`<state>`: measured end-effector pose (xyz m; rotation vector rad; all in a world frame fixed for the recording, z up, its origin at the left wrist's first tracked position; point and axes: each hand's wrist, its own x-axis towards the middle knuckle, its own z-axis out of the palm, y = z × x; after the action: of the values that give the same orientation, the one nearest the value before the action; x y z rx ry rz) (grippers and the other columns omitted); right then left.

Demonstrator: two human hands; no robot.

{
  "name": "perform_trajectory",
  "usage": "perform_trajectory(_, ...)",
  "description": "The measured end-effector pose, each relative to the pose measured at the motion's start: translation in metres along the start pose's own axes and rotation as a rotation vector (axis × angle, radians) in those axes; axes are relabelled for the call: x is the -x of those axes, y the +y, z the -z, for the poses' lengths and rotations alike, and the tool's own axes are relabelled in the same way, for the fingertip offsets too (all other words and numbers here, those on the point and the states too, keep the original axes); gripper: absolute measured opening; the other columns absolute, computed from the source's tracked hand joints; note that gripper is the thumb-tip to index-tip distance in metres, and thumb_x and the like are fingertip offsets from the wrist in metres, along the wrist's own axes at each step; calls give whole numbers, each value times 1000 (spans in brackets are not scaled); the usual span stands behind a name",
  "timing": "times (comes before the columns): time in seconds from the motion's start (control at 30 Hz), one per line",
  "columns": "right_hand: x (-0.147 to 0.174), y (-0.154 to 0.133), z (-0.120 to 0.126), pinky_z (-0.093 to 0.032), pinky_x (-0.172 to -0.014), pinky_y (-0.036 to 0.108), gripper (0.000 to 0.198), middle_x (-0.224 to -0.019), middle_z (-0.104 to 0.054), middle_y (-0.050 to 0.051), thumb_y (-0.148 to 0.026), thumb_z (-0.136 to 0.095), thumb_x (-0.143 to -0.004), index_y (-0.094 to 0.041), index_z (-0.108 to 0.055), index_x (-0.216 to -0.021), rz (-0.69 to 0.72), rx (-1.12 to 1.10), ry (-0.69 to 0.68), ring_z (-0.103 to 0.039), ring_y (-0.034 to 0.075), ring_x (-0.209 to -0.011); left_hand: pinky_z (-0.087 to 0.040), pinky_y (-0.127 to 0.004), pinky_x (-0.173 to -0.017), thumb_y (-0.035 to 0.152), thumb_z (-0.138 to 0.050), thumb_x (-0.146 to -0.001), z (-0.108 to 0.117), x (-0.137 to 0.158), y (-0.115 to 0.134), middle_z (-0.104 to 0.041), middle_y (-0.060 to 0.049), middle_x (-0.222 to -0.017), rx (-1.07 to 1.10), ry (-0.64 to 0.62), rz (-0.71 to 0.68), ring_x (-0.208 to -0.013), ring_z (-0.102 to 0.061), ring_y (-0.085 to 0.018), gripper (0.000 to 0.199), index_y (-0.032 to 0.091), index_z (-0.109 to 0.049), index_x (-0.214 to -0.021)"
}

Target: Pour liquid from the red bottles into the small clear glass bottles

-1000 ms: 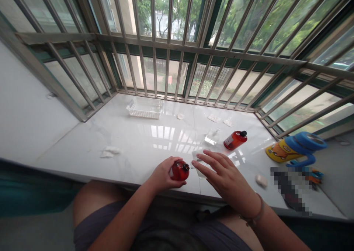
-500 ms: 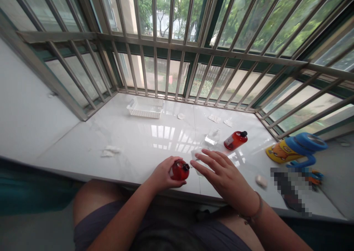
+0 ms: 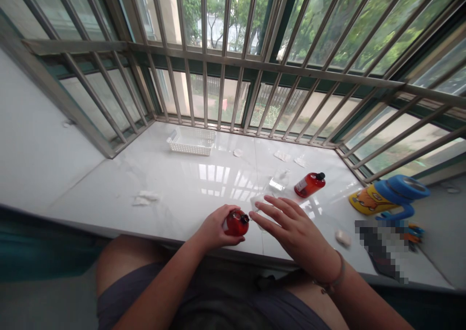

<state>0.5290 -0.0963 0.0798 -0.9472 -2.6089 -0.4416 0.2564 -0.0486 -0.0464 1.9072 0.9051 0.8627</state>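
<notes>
Near the front edge of the white sill, my left hand (image 3: 217, 227) is wrapped around a red bottle (image 3: 237, 225) with a black top. My right hand (image 3: 287, 223) hovers just right of that bottle, fingers stretched and apart, holding nothing. Partly hidden behind its fingers is a clear, see-through item (image 3: 259, 208) whose kind I cannot make out. Beyond it stands a clear bottle (image 3: 278, 182). A second red bottle (image 3: 308, 185) with a black cap and a white label is to the right of the clear one.
A white plastic basket (image 3: 191, 142) sits at the back left by the window bars. Crumpled tissue (image 3: 144, 198) lies at the left, and more white scraps (image 3: 281, 156) are at the back. On the right are a blue-and-yellow flask (image 3: 386, 194) and a small pale object (image 3: 342, 238).
Almost nothing differs. My left hand still grips the red bottle, and my right hand stays open beside it. The view has shifted very slightly.
</notes>
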Motion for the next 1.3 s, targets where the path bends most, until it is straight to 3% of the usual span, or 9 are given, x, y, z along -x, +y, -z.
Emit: perform_trajectory(1.3,-21,3,16,-45,-118,50,54,-155,-65,4,-7,-54,-106,-29,-59,-155,107,57,-30,-56,27,-144,-57,-44,-109,42,-98,-69,0,2,-2,-71,-8,-135,42,24,-8,-122,-70,-31,83,28,-60,-141)
